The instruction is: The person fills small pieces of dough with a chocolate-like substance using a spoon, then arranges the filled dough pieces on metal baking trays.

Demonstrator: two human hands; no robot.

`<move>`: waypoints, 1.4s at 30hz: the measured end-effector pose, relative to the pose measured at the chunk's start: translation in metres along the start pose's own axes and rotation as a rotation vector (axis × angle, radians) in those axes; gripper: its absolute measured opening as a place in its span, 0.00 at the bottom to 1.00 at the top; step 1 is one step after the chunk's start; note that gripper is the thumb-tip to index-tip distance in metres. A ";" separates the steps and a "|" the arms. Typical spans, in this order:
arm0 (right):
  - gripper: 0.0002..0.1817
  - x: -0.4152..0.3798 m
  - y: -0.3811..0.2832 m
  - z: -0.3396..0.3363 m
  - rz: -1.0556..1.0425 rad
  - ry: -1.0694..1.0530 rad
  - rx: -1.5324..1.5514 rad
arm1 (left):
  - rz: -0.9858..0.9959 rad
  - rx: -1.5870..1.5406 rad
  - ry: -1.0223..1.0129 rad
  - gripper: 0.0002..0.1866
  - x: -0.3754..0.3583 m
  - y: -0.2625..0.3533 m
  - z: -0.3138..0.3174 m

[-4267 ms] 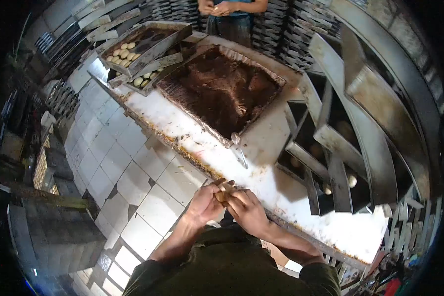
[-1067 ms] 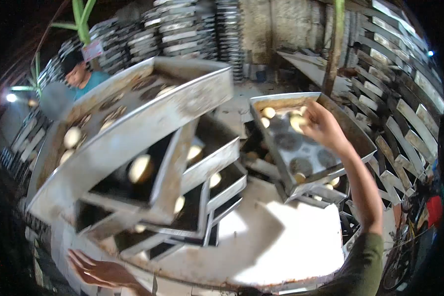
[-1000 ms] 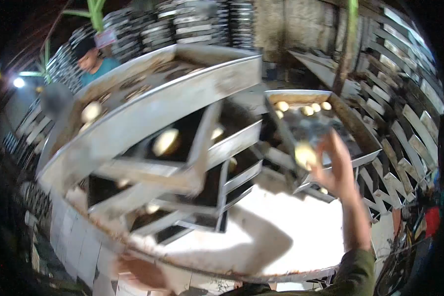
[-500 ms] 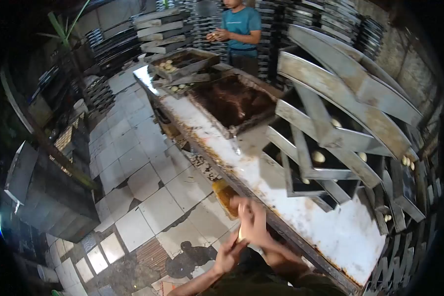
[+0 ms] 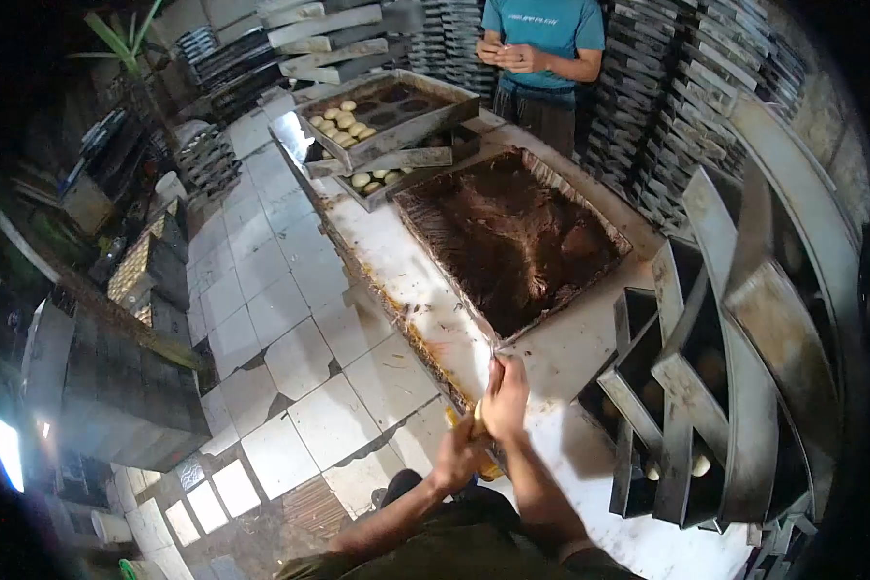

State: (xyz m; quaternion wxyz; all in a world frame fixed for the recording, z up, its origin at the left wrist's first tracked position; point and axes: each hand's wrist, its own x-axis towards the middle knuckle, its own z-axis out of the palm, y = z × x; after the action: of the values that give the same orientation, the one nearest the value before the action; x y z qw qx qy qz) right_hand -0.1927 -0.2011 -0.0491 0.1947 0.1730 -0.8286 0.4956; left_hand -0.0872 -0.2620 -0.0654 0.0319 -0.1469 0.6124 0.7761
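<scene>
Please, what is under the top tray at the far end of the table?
Under the top tray are lower trays; one shows pale round pieces. The rest inside is covered.

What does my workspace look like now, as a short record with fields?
Left hand: holding a pale dough piece
Right hand: at the near corner of the wide tray, seemingly on a utensil; grip unclear
Wide tray contents: dark paste
Far tray: pale balls grouped on one side
Right side: tray stack, set askew, a few pale balls visible inside
Across the table: co-worker, hands together
</scene>
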 end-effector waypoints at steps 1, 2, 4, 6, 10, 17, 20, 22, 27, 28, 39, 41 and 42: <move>0.07 0.030 -0.002 -0.002 0.038 -0.118 -0.063 | -0.046 -0.075 -0.102 0.24 0.007 0.026 -0.004; 0.08 0.060 0.000 0.001 0.080 -0.238 -0.128 | -0.096 -0.155 -0.206 0.25 0.010 0.051 -0.010; 0.09 0.120 0.010 0.020 -0.055 -0.371 -0.294 | -0.116 -0.494 -0.264 0.27 0.029 0.073 -0.022; 0.08 0.156 0.024 0.051 -0.141 -0.471 -0.505 | -0.132 -0.791 -0.371 0.26 0.052 0.091 -0.047; 0.06 0.179 0.028 0.074 -0.342 -0.942 -0.741 | -0.222 -0.643 -0.016 0.15 0.107 0.097 -0.102; 0.06 0.145 -0.040 0.017 0.144 -0.486 -0.324 | -0.524 -0.820 -0.038 0.19 0.181 0.136 -0.129; 0.07 0.106 -0.037 0.039 0.186 -0.290 -0.262 | -0.539 -0.913 -0.301 0.18 0.188 0.184 -0.110; 0.13 0.072 0.006 0.033 0.133 -0.258 -0.165 | -0.561 -0.992 -0.396 0.17 0.193 0.187 -0.106; 0.08 0.032 0.042 -0.011 0.167 0.074 -0.375 | -0.161 -0.810 -0.324 0.23 0.182 0.182 -0.123; 0.09 0.019 0.047 -0.015 0.266 0.054 -0.408 | -0.122 -0.619 -0.326 0.23 0.174 0.181 -0.121; 0.22 0.020 -0.041 -0.050 0.761 -0.697 0.776 | -0.228 -0.415 -0.565 0.38 0.031 0.086 -0.050; 0.17 0.000 -0.054 -0.062 0.403 -0.745 0.514 | -0.326 -0.341 -0.590 0.34 0.010 0.079 -0.054; 0.11 -0.017 -0.060 -0.070 0.236 -0.727 0.382 | -0.375 -0.473 -0.380 0.28 -0.004 0.074 -0.050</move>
State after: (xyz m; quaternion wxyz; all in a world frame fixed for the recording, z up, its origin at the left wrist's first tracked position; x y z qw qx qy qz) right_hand -0.1384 -0.1645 0.0180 -0.2035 0.2734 -0.7507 0.5659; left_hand -0.0914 -0.3276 -0.0046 0.2525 -0.1131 0.3610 0.8906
